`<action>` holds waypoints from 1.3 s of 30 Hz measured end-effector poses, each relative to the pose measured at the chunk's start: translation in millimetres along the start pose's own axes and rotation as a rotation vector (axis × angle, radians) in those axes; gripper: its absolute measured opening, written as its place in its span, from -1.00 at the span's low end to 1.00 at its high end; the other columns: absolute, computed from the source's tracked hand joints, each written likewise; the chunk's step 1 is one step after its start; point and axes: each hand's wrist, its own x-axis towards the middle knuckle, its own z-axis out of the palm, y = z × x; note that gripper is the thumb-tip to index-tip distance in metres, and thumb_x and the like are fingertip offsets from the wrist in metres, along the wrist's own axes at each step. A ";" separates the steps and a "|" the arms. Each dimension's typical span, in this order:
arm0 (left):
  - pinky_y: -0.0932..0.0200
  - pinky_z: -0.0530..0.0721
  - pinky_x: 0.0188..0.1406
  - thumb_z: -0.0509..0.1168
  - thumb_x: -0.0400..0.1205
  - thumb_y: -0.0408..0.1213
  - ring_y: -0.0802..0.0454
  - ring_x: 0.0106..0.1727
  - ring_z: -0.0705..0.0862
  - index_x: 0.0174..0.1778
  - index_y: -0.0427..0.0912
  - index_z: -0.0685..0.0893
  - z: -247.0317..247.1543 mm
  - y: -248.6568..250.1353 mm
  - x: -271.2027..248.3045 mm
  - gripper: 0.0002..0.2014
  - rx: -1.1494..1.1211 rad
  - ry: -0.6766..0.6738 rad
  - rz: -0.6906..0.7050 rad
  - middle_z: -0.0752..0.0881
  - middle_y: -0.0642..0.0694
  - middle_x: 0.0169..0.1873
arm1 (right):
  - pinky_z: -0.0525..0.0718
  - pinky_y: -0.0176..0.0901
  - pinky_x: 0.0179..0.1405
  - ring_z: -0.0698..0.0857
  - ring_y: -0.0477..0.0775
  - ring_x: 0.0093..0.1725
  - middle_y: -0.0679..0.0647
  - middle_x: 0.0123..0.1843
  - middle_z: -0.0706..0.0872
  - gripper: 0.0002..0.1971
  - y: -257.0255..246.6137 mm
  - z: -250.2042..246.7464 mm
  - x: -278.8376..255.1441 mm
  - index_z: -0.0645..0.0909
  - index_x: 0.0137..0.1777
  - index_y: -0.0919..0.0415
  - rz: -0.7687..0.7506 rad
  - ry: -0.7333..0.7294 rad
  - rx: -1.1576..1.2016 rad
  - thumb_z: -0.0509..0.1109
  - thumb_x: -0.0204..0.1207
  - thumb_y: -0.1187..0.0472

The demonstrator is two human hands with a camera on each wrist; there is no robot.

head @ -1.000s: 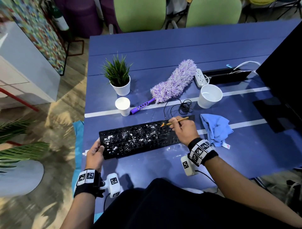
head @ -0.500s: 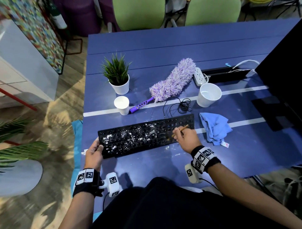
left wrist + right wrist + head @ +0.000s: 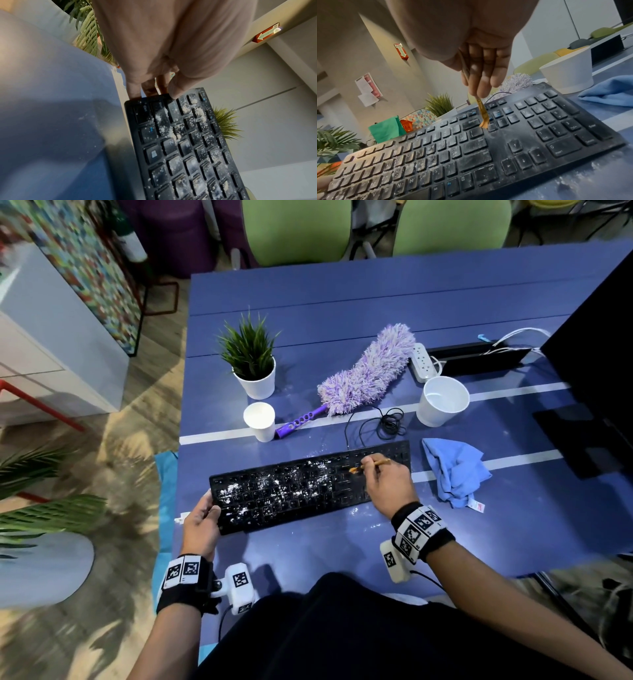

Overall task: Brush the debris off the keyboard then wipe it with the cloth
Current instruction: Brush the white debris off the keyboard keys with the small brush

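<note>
A black keyboard [image 3: 308, 487] [image 3: 488, 148] [image 3: 185, 146] lies on the blue table [image 3: 342, 302], its left and middle keys dusted with white debris. My left hand [image 3: 202, 518] [image 3: 154, 86] grips its left end, thumb on top. In my right hand [image 3: 387, 481] [image 3: 481, 75] I pinch a thin orange brush [image 3: 371, 464] [image 3: 482, 116]; its bristles touch the keys beside the number pad. To the right of the keyboard a crumpled blue cloth [image 3: 455, 470] [image 3: 607, 90] lies on the table.
Behind the keyboard stand a small paper cup [image 3: 259, 421], a potted plant [image 3: 251, 361], a purple duster [image 3: 363, 374], a white cup [image 3: 442, 400], a coiled cable [image 3: 387, 422] and a power strip [image 3: 423, 361]. A dark monitor [image 3: 599, 354] fills the right. Some powder lies on the table near the keyboard's front right.
My right hand swept the brush down toward the keyboard's front edge, then back up to the upper rows near the number pad. The left hand has kept its grip.
</note>
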 end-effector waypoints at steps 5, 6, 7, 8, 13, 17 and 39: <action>0.40 0.65 0.05 0.03 0.71 -0.66 -0.06 0.25 0.60 0.49 -0.30 0.52 0.1 -2.0 -0.2 -0.55 -0.009 -0.004 0.002 0.66 -0.22 0.24 | 0.72 -0.12 -0.11 0.79 0.04 -0.19 0.03 -0.20 0.83 -0.72 0.3 -6.6 -9.4 0.72 0.07 0.11 -0.065 -0.097 0.225 0.17 0.73 0.08; 0.39 0.65 0.05 0.03 0.71 -0.66 -0.05 0.25 0.60 0.49 -0.30 0.52 0.2 -1.6 -0.2 -0.55 -0.007 -0.002 0.003 0.66 -0.22 0.24 | 0.73 -0.13 -0.09 0.79 0.01 -0.19 0.02 -0.20 0.83 -0.73 -0.7 -6.1 -12.5 0.73 0.07 0.11 -0.077 -0.116 0.258 0.18 0.72 0.09; 0.39 0.65 0.06 0.03 0.71 -0.66 -0.05 0.24 0.59 0.49 -0.30 0.52 -0.1 -1.7 0.3 -0.55 -0.005 0.000 0.002 0.66 -0.22 0.24 | 0.73 -0.12 -0.09 0.80 0.02 -0.19 0.03 -0.20 0.83 -0.73 -0.7 -3.8 -15.3 0.73 0.06 0.10 -0.087 -0.130 0.265 0.18 0.72 0.09; 0.38 0.65 0.06 0.03 0.71 -0.65 -0.05 0.24 0.60 0.48 -0.30 0.52 -0.3 -1.9 0.6 -0.55 -0.002 -0.001 -0.001 0.66 -0.22 0.25 | 0.73 -0.09 -0.11 0.79 0.04 -0.21 0.04 -0.22 0.82 -0.72 0.0 -0.6 -17.8 0.72 0.04 0.09 -0.090 -0.136 0.249 0.17 0.72 0.07; 0.31 0.60 0.14 0.04 0.72 -0.64 -0.02 0.25 0.61 0.49 -0.26 0.53 -1.3 -0.9 0.9 -0.55 0.019 -0.006 -0.010 0.67 -0.20 0.26 | 0.64 -0.07 -0.31 0.69 0.12 -0.36 0.02 -0.37 0.69 -0.63 6.7 4.9 -17.4 0.65 -0.06 0.16 -0.021 -0.059 0.108 0.07 0.71 0.00; 0.40 0.63 0.04 0.05 0.71 -0.65 -0.02 0.21 0.62 0.47 -0.28 0.54 -1.1 -1.0 -0.1 -0.55 0.027 -0.004 -0.004 0.67 -0.20 0.25 | 0.73 -0.03 -0.14 0.77 0.10 -0.24 0.05 -0.26 0.81 -0.69 10.1 1.0 -14.2 0.70 0.00 0.10 -0.036 -0.104 0.131 0.14 0.73 0.04; -0.31 0.39 0.55 0.04 0.71 -0.66 -0.09 0.30 0.59 0.46 -0.23 0.56 -0.1 3.9 -4.7 -0.54 0.002 0.005 -0.032 0.71 -0.15 0.20 | 0.74 -0.05 -0.14 0.79 0.08 -0.24 0.06 -0.28 0.81 -0.66 5.8 4.3 -26.7 0.74 -0.01 0.14 -0.008 -0.100 0.234 0.15 0.72 0.03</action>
